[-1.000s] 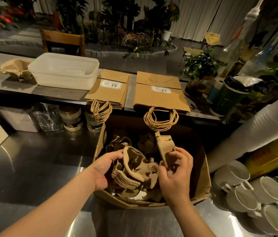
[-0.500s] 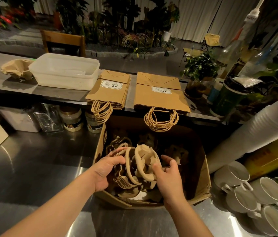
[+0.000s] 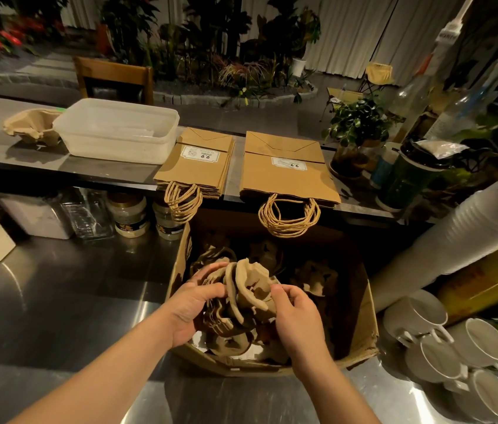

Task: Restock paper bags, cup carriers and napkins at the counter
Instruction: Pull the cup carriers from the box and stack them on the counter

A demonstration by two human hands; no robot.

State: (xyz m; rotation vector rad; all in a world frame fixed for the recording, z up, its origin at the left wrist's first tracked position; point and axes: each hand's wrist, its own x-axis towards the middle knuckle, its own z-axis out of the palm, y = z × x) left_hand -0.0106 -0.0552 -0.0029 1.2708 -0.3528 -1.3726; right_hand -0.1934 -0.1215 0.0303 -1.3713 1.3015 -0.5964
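Both hands are down in the cardboard box [image 3: 364, 325] that stands on the steel tabletop [image 3: 58, 289]. The left hand [image 3: 191, 310] has its fingers curled round the left side of a nested bundle of cup carriers [image 3: 247, 289], thumb on top; the right hand [image 3: 295, 316] pinches the bundle's right edge between thumb and fingers. The bundle sits tilted, its rims standing up above the loose carriers [image 3: 318, 278] lying deeper in the box.

Behind the box runs a raised ledge [image 3: 12, 154]. On it lie two flat stacks of brown paper bags: the left stack [image 3: 195, 166] and the right stack [image 3: 287, 175], each with a white label and with twine handles hanging over the ledge's front edge, the right stack's handles dangling just above the box. Left of the bags stands a translucent plastic tub [image 3: 116, 130], and touching its left end sits another small stack of carriers [image 3: 32, 127].

Under the ledge, jars [image 3: 128, 215] and clear containers [image 3: 88, 212] line the back of the tabletop. To the right, a long sleeve of white cups [image 3: 471, 240] lies slanting, and white mugs [image 3: 431, 341] rest on their sides near the box's right corner. A potted plant [image 3: 358, 123] stands at the ledge's right end.
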